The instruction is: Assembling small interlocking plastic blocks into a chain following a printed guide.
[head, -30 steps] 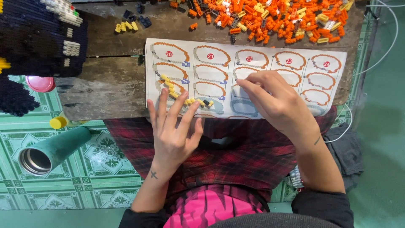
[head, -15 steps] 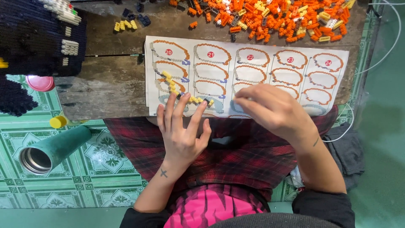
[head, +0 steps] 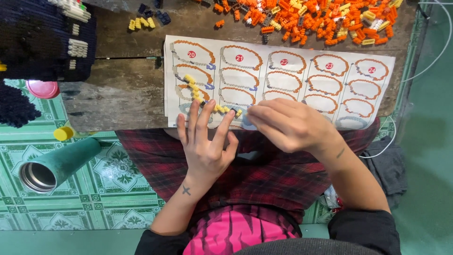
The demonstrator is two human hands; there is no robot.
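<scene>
A curved chain of small yellow bricks [head: 194,89] lies on a white instruction sheet [head: 292,75] printed with rows of orange loop diagrams. My left hand [head: 205,141] rests flat at the sheet's near edge, fingers spread, fingertips pressing on the chain's lower end. My right hand [head: 288,125] lies just to the right, fingers curled toward the chain's end near a small dark piece [head: 233,111]. Whether it pinches that piece is hidden.
A pile of orange and yellow bricks [head: 321,19] covers the far side of the wooden table [head: 118,89]. A big dark brick model [head: 37,42] stands at the left. A green metal tube [head: 56,165], a yellow cap [head: 62,133] and a pink lid [head: 42,89] lie on the tiled floor.
My left hand slid down toward me and to the right along the chain. My right hand dropped lower and moved left toward the chain's end.
</scene>
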